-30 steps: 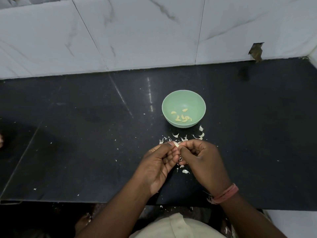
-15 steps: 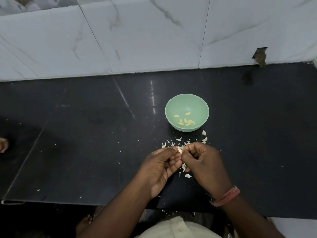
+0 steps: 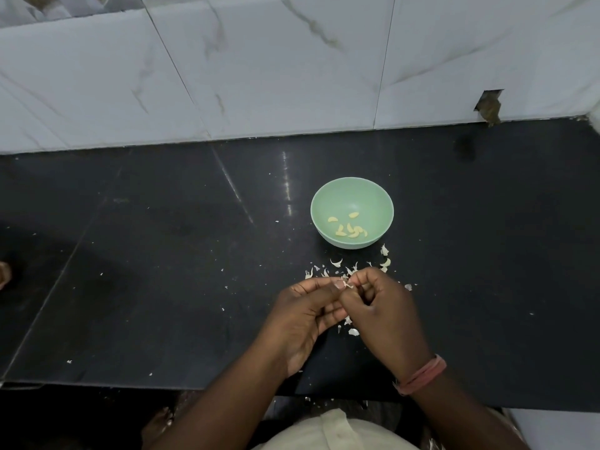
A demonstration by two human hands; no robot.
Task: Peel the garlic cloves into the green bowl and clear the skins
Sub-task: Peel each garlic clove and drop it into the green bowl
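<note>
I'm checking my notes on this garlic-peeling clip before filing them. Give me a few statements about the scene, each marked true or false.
1. The green bowl holds several peeled garlic cloves. True.
2. The left hand rests flat on the counter, away from the right hand. False: it meets the right hand, and both pinch a small garlic piece at their fingertips.
3. Garlic skins lie on the black counter between the bowl and the hands. True.
4. The bowl is tipped on its side. False: it stands upright.
5. A band is worn on the left wrist. False: it is on the right wrist.
</note>
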